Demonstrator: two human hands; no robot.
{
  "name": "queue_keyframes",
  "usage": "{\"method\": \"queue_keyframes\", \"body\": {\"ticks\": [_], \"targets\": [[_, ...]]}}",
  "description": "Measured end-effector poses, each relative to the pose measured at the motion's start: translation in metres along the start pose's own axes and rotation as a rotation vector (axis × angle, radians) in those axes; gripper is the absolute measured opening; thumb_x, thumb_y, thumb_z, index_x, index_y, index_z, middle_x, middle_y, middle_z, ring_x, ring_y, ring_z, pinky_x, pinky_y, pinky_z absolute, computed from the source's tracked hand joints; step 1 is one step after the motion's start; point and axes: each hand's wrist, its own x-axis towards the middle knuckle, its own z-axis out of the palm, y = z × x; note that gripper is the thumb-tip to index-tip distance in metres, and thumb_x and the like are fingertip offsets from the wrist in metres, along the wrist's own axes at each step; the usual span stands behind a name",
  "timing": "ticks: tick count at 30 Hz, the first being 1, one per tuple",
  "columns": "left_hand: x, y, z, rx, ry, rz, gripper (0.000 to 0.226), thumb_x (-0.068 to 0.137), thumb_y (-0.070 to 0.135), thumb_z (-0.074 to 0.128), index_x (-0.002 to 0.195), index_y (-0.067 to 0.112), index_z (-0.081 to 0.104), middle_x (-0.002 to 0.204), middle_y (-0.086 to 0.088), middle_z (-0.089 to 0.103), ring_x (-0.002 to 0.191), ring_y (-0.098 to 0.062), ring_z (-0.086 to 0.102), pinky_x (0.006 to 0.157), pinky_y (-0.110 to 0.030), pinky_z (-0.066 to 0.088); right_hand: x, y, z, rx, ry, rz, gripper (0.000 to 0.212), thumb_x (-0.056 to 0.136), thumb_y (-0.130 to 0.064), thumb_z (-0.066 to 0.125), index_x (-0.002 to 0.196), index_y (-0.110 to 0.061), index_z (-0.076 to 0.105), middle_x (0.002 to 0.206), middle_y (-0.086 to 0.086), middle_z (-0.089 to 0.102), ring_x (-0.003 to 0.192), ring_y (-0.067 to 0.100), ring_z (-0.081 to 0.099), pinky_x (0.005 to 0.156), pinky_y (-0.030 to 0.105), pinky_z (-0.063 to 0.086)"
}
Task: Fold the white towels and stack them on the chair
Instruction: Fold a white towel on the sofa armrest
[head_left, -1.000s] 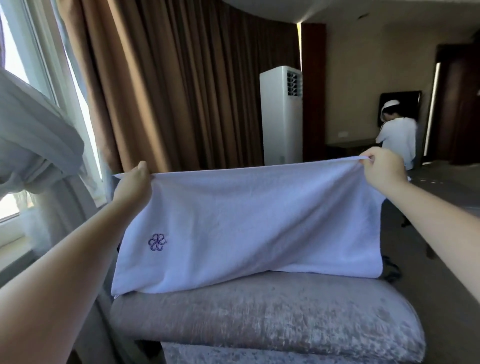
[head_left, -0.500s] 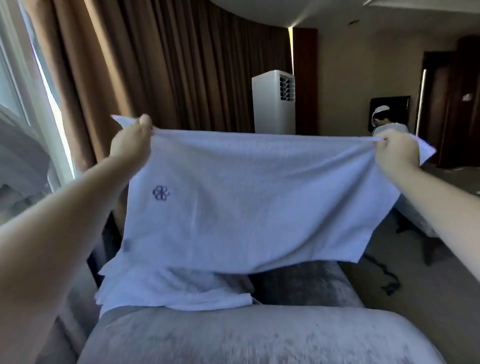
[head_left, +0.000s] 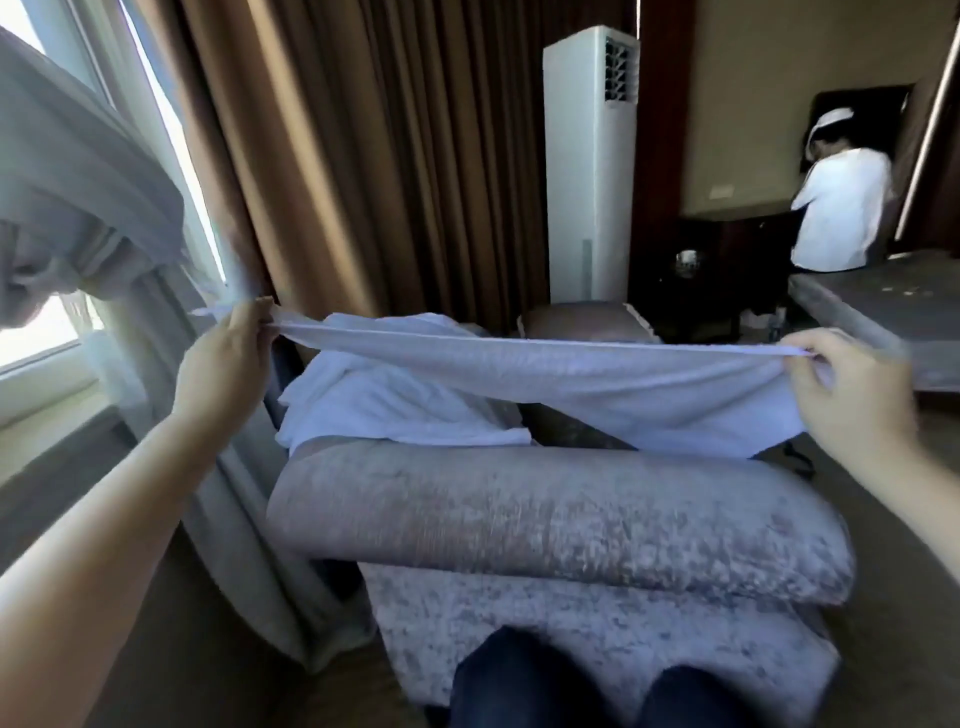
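I hold a white towel (head_left: 597, 379) stretched out flat above the grey velvet chair (head_left: 545, 525). My left hand (head_left: 223, 358) pinches its left end and my right hand (head_left: 852, 395) pinches its right end. The towel sags in the middle and hangs over the chair's seat, just beyond the padded backrest. Another white towel (head_left: 384, 410) lies loosely heaped on the left side of the seat, partly hidden behind the held towel.
Brown curtains (head_left: 363, 156) and a tied grey sheer curtain (head_left: 78, 171) hang by the window at left. A white floor air conditioner (head_left: 589, 171) stands behind the chair. A person in white (head_left: 836, 208) stands at far right near a grey bed (head_left: 883, 312).
The towel has come down from hanging upright in front of me to a nearly flat spread over the seat. My view has tilted down and my legs now show.
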Motion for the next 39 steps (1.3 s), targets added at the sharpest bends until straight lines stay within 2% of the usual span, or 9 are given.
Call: {"method": "queue_keyframes", "body": {"ticks": [2,7,12,17,21,24,26,30,39], "targets": [[-0.056,-0.009,0.008,-0.009,-0.091,-0.030,0.024,0.098,0.006,0.048,0.121,0.005,0.051,0.105,-0.032,0.061,0.079,-0.051,0.059,0.060,-0.042,0.035,-0.059,0.002,0.008,0.032,-0.068,0.011,0.033,0.087,-0.018,0.038,0.089,-0.001,0.067,0.086,0.017,0.066,0.079,0.031,0.057,0.062,0.022,0.030],[-0.172,-0.027,0.025,0.012,-0.314,-0.170,0.031,0.098,0.009,0.044,0.129,0.012,0.048,0.119,-0.020,0.062,0.083,-0.043,0.061,0.061,-0.040,0.041,-0.172,0.010,0.019,0.005,-0.191,-0.014,0.037,0.088,-0.019,0.036,0.083,0.004,0.064,0.077,0.017,0.062,0.075,0.036,0.056,0.065,0.036,0.037],[-0.216,-0.042,0.033,0.059,-0.380,-0.099,0.033,0.085,-0.011,0.051,0.113,0.006,0.054,0.080,-0.010,0.057,0.049,-0.025,0.038,0.046,-0.030,0.033,-0.220,0.011,0.005,-0.026,-0.211,-0.012,0.038,0.086,-0.015,0.036,0.091,0.004,0.069,0.089,0.016,0.068,0.094,0.027,0.052,0.082,0.033,0.039],[-0.237,-0.036,0.046,0.043,-0.385,-0.152,0.027,0.091,-0.005,0.049,0.114,0.006,0.056,0.102,-0.011,0.064,0.057,-0.033,0.055,0.046,-0.038,0.041,-0.256,0.009,-0.003,-0.012,-0.237,0.014,0.036,0.088,-0.014,0.039,0.093,0.000,0.071,0.090,0.008,0.069,0.092,0.024,0.057,0.084,0.026,0.040],[-0.244,-0.018,0.066,0.011,-0.364,-0.206,0.022,0.087,-0.001,0.058,0.108,0.004,0.052,0.113,-0.014,0.059,0.065,-0.035,0.055,0.045,-0.034,0.035,-0.261,0.015,-0.002,-0.030,-0.266,0.020,0.034,0.091,-0.017,0.044,0.096,-0.002,0.073,0.094,0.005,0.071,0.092,0.019,0.057,0.090,0.023,0.041],[-0.252,-0.001,0.086,0.052,-0.367,-0.119,0.047,0.072,0.001,0.075,0.114,0.002,0.053,0.120,-0.022,0.051,0.093,-0.045,0.052,0.053,-0.044,0.044,-0.259,0.020,-0.003,-0.027,-0.307,0.047,0.035,0.090,-0.011,0.041,0.105,-0.002,0.071,0.107,0.006,0.068,0.102,0.020,0.057,0.102,0.016,0.033],[-0.254,0.013,0.101,0.090,-0.364,-0.053,0.059,0.064,0.004,0.082,0.117,0.002,0.055,0.115,-0.026,0.050,0.092,-0.048,0.052,0.057,-0.049,0.047,-0.255,0.026,-0.005,-0.023,-0.325,0.077,0.035,0.088,-0.001,0.044,0.114,-0.001,0.067,0.119,0.009,0.063,0.112,0.020,0.055,0.106,0.019,0.032],[-0.260,0.052,0.132,0.059,-0.242,0.109,0.039,0.076,0.018,0.059,0.110,0.001,0.053,0.104,-0.023,0.052,0.078,-0.040,0.055,0.057,-0.046,0.046,-0.245,0.046,-0.012,-0.055,-0.322,0.122,0.044,0.081,0.019,0.054,0.122,0.003,0.060,0.129,0.014,0.057,0.119,0.021,0.049,0.100,0.026,0.035],[-0.267,0.146,0.164,-0.110,-0.093,0.389,0.031,0.078,0.013,0.043,0.108,0.009,0.050,0.108,-0.013,0.056,0.089,-0.031,0.047,0.072,-0.041,0.038,-0.232,0.092,-0.026,-0.061,-0.413,0.235,0.065,0.071,0.029,0.053,0.125,-0.006,0.061,0.135,0.007,0.054,0.120,0.013,0.047,0.100,0.002,0.028]]}}
